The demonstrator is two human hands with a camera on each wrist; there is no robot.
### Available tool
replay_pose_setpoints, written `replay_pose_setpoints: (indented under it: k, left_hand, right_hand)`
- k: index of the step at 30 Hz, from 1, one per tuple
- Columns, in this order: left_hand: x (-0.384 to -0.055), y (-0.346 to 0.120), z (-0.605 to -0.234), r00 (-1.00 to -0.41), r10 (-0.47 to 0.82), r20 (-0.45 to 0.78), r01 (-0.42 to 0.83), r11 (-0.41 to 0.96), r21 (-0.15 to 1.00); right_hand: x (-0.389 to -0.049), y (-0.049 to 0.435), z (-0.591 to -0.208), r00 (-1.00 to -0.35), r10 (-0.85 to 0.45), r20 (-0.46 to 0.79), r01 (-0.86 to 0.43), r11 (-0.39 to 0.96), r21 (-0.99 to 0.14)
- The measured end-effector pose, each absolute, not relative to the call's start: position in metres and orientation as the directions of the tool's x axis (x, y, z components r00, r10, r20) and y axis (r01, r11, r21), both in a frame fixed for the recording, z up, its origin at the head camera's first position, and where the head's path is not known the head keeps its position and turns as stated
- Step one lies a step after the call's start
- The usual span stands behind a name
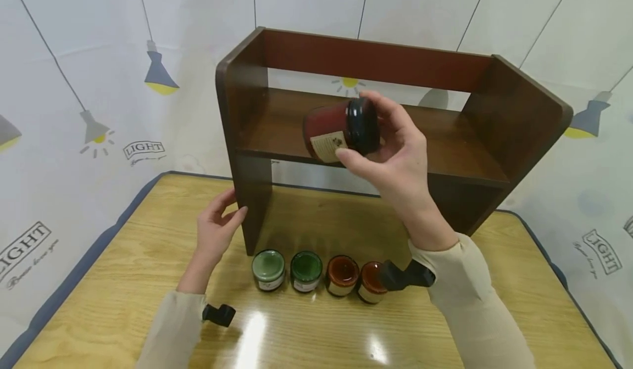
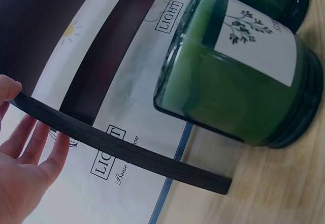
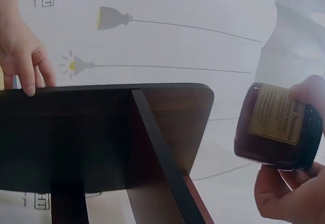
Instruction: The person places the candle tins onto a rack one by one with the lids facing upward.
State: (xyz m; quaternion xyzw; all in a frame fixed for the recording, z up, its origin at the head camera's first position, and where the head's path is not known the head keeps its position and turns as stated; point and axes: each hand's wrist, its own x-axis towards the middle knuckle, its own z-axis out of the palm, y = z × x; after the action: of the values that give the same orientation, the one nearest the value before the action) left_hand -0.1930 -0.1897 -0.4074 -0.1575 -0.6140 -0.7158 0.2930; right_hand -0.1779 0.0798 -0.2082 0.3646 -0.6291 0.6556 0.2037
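Note:
My right hand point(image 1: 403, 155) grips a dark red jar candle point(image 1: 326, 124) by its dark end, fingers and thumb on opposite sides. The candle lies on its side in the air in front of the shelf board, its cream label point(image 3: 278, 115) showing in the right wrist view. My left hand point(image 1: 216, 226) holds the left side panel of a dark brown wooden shelf point(image 1: 249, 204) low down, thumb at the front edge. In the left wrist view the fingers point(image 2: 53, 158) lie along the panel's outer side.
In front of the shelf stand a light green jar candle point(image 1: 268, 267), a dark green one point(image 1: 306, 269) and two orange-red ones point(image 1: 342, 273), in a row on the wooden table point(image 1: 296, 341). A lamp-print cloth point(image 1: 123, 17) hangs behind and at both sides.

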Motion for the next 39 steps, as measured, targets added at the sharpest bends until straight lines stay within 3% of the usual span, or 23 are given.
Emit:
replay_pose_setpoints:
  k: [6, 21, 39]
  left_hand:
    - [-0.193, -0.189, -0.406, -0.79, -0.226, 0.57, 0.596, -0.066, 0.8]
    - [-0.193, -0.189, -0.406, -0.781, -0.214, 0.587, 0.603, -0.014, 0.798]
    - [-0.193, -0.191, -0.405, -0.783, -0.223, 0.581, 0.603, -0.042, 0.797]
  right_hand:
    - [-0.19, 0.062, -0.207, -0.623, -0.229, 0.748, -0.739, -0.139, -0.659]
    - [-0.212, 0.029, -0.206, -0.669, -0.25, 0.7, -0.72, -0.014, -0.694]
    - [-0.231, 0.002, -0.208, -0.778, -0.236, 0.582, -0.612, 0.08, -0.787]
